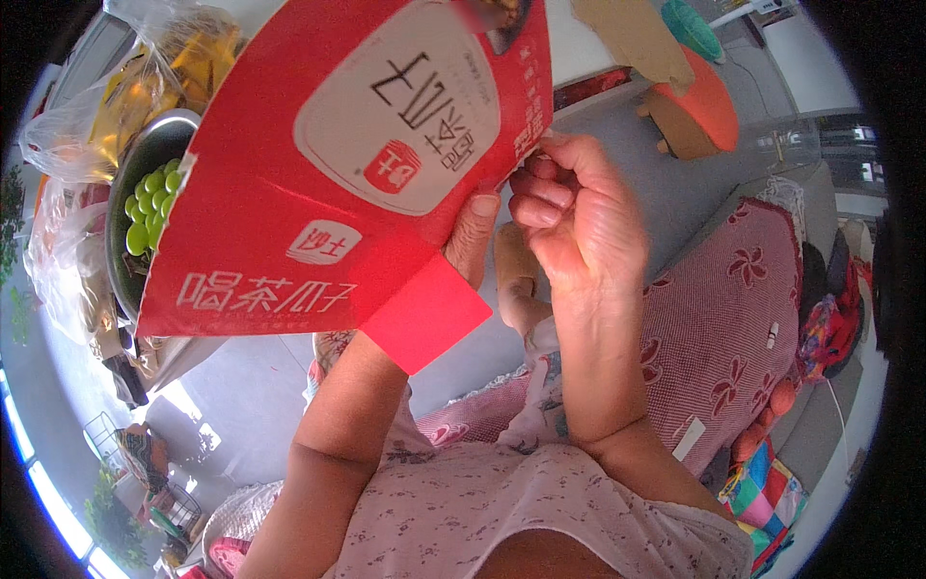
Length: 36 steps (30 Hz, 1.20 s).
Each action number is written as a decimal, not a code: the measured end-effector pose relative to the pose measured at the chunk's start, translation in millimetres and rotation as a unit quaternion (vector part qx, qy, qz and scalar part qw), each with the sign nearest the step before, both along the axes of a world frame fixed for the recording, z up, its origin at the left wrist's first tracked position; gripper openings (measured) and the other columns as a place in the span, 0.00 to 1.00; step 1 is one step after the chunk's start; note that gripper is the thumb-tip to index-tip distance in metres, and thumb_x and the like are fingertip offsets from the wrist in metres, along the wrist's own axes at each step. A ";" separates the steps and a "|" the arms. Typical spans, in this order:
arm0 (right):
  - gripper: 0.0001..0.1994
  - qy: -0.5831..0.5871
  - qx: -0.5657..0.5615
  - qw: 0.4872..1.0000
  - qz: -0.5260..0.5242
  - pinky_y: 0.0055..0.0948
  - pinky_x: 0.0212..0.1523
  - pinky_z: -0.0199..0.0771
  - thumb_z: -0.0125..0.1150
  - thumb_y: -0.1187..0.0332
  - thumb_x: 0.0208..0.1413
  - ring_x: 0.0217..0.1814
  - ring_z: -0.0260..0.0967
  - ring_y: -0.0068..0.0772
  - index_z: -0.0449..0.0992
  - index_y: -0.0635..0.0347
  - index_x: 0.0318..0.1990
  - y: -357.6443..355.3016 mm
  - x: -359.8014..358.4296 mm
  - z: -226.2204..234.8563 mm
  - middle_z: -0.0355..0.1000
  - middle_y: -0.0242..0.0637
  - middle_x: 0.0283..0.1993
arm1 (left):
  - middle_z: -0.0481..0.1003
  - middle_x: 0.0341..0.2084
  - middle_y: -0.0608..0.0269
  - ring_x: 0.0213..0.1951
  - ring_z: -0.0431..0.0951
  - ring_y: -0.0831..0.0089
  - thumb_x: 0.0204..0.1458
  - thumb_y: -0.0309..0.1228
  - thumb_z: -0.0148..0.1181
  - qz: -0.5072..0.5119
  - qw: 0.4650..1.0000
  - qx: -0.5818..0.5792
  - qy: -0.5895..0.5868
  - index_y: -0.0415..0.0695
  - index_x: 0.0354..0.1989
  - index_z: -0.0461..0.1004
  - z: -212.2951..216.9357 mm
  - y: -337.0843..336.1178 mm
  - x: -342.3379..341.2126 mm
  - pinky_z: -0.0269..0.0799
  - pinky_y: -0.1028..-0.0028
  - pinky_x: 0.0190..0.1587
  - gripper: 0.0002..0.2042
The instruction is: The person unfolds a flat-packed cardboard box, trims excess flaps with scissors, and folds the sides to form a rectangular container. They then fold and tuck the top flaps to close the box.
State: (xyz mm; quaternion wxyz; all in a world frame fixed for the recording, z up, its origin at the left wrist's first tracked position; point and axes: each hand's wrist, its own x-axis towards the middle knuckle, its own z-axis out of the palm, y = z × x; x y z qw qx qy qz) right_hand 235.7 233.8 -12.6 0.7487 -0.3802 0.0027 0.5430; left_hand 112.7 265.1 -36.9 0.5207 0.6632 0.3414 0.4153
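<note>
A large red cardboard box (pixel 251 174), with a white rounded label panel and printed lettering, is held up tilted in front of me. Its left edge looks rough, and a plain red flap (pixel 424 314) sticks out at the lower right. My left hand (pixel 471 236) grips the box from behind, the thumb along its right edge and most fingers hidden by the card. Against that same edge, a little higher, my right hand (pixel 584 198) has curled fingers, with thumb and forefinger pinching the cardboard.
At the left, a metal bowl (pixel 123 275) holds green grapes (pixel 152 205), beside clear plastic bags (pixel 63 145) with yellow packets. An orange-topped stool (pixel 709 101) stands at the upper right. A sofa with a pink flowered cover (pixel 714 318) lies to my right.
</note>
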 end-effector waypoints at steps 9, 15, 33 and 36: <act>0.06 -0.062 0.015 0.997 -0.051 0.19 0.17 0.56 0.55 0.73 0.48 0.18 0.54 0.16 0.66 0.56 0.23 2.8 -8.5 -2.0 0.60 0.26 0.19 | 0.72 0.39 0.56 0.40 0.70 0.71 0.54 0.49 0.49 -0.113 0.974 -0.140 -0.140 0.40 0.47 0.67 -19.1 11.9 13.2 0.66 0.70 0.42 0.23; 0.02 -0.298 0.002 0.947 -0.119 0.17 0.16 0.61 0.54 0.76 0.51 0.17 0.59 0.15 0.68 0.63 0.31 -0.8 -24.0 -4.5 0.65 0.28 0.21 | 0.72 0.38 0.57 0.38 0.71 0.71 0.53 0.54 0.45 -0.091 0.968 -0.158 -0.171 0.40 0.49 0.65 -36.2 13.3 15.2 0.67 0.71 0.40 0.27; 0.12 -0.833 0.011 0.547 -0.083 0.20 0.27 0.68 0.56 0.76 0.52 0.30 0.65 0.20 0.73 0.63 0.46 -4.8 9.8 -7.6 0.70 0.35 0.32 | 0.69 0.44 0.54 0.45 0.70 0.66 0.52 0.44 0.53 -0.016 0.890 -0.291 -0.352 0.41 0.52 0.60 -33.3 19.5 16.2 0.68 0.66 0.47 0.24; 0.13 -0.864 0.002 0.497 -0.079 0.25 0.32 0.70 0.57 0.78 0.50 0.34 0.68 0.28 0.74 0.62 0.45 -6.1 6.5 -4.8 0.70 0.39 0.35 | 0.69 0.45 0.53 0.46 0.70 0.66 0.52 0.42 0.54 -0.029 0.878 -0.305 -0.369 0.41 0.52 0.59 -33.2 20.1 16.5 0.68 0.65 0.48 0.24</act>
